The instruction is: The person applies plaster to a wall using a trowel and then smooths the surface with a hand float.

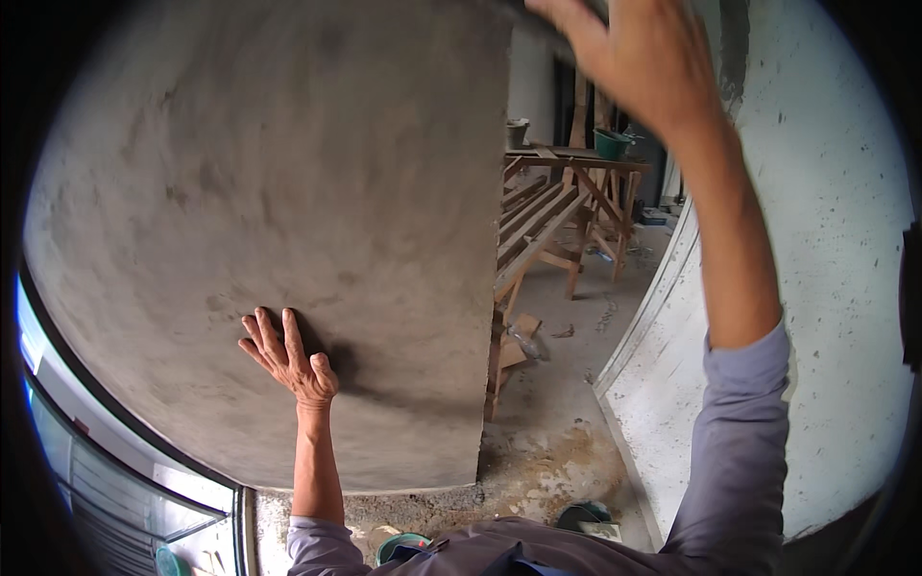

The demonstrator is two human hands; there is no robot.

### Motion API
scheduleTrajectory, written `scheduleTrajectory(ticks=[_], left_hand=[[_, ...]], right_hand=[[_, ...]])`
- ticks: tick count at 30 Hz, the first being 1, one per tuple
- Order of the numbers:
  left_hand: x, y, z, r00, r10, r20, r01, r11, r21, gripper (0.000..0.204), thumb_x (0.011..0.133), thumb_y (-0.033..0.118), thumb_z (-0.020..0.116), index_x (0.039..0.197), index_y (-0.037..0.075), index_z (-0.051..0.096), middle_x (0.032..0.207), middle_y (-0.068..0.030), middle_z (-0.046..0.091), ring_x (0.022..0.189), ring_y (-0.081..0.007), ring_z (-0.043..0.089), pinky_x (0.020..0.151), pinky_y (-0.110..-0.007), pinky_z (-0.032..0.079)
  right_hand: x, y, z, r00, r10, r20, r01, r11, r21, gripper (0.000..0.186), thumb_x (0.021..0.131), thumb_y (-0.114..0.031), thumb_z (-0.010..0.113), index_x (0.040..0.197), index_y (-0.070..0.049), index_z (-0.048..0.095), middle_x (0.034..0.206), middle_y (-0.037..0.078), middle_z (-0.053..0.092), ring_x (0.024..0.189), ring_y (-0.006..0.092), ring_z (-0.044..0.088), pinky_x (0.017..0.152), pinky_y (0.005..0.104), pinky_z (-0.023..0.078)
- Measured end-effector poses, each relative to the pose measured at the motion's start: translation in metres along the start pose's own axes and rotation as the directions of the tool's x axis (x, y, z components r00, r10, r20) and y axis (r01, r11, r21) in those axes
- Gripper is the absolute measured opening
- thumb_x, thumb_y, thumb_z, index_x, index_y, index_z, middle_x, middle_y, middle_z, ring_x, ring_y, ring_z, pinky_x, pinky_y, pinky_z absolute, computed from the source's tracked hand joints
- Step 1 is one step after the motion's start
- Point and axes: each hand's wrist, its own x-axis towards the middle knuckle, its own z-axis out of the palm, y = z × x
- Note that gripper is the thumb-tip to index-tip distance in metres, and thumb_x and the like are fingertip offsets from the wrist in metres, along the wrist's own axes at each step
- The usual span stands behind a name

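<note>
A broad wall of grey, damp-looking plaster (365,221) fills the left and middle of the head view, its surface streaked and patchy. My left hand (293,370) presses against its lower part, fingers spread and nothing in them. High at the upper edge, my right hand (648,67) is raised near the wall's upper right end. Motion blurs it, and the frame cuts off most of its fingers. The thumb points to the left. Some dark edge shows beside the thumb, but whether the hand holds it cannot be made out.
Past the wall's right edge stands a wooden trestle (586,178) with a green bucket (612,144) on top. A white speckled panel (836,288) flanks my right arm. Below me are a dark bucket (581,516) and a green-rimmed container (401,545). A window (144,499) lies lower left.
</note>
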Motion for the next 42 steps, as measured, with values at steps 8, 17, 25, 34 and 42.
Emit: scheduleTrajectory(ticks=[8,17,25,34,42], left_hand=[[-0.002,-0.003,-0.001,1.0,-0.018,-0.005,0.018,0.999,-0.048,0.074,0.103,0.058,0.013,0.147,0.013,0.052,0.158,-0.0195,0.036,0.151,-0.0427,0.021,0.122,-0.059,0.0],[-0.003,-0.015,-0.006,0.999,-0.027,0.031,0.029,0.997,-0.073,0.078,0.103,0.06,0.008,0.146,0.013,0.053,0.158,-0.0184,0.037,0.151,-0.0433,0.02,0.121,-0.06,-0.002],[-0.005,-0.005,0.001,0.999,-0.045,0.007,0.045,0.994,-0.104,0.079,0.103,0.059,0.005,0.147,0.013,0.052,0.159,-0.0171,0.037,0.152,-0.0422,0.016,0.121,-0.06,-0.002],[-0.002,-0.007,-0.01,0.999,-0.045,0.007,0.046,0.991,-0.128,0.089,0.1,0.064,-0.002,0.147,0.009,0.051,0.158,-0.0175,0.037,0.153,-0.041,0.015,0.122,-0.059,-0.003],[-0.005,-0.008,-0.001,0.998,-0.053,-0.018,0.051,0.992,-0.118,0.088,0.101,0.063,0.0,0.146,0.008,0.051,0.158,-0.018,0.038,0.153,-0.0415,0.015,0.121,-0.06,-0.002]], right_hand=[[-0.058,-0.047,0.047,0.997,-0.08,0.021,0.079,0.995,0.061,0.041,0.082,-0.015,0.077,0.119,0.0,0.066,0.113,0.016,0.067,0.104,0.0331,0.064,0.084,0.0411,0.052],[-0.116,-0.083,0.035,0.986,0.121,-0.112,-0.11,0.989,0.1,0.047,0.082,-0.017,0.079,0.121,0.004,0.064,0.105,0.017,0.067,0.096,0.0294,0.066,0.084,0.0385,0.054],[-0.086,-0.062,0.053,0.984,0.174,-0.046,-0.168,0.98,0.111,0.035,0.086,-0.01,0.072,0.117,0.004,0.064,0.104,0.016,0.067,0.096,0.0331,0.065,0.081,0.0402,0.051],[-0.126,-0.101,0.032,0.983,0.18,0.017,-0.179,0.954,0.24,0.033,0.078,-0.006,0.076,0.109,0.003,0.068,0.094,0.014,0.067,0.083,0.0281,0.065,0.07,0.0389,0.054],[-0.18,-0.114,0.058,0.963,-0.031,0.269,-0.037,0.969,0.245,0.05,0.07,-0.006,0.081,0.117,0.004,0.067,0.102,0.013,0.064,0.091,0.0259,0.065,0.073,0.0408,0.057]])
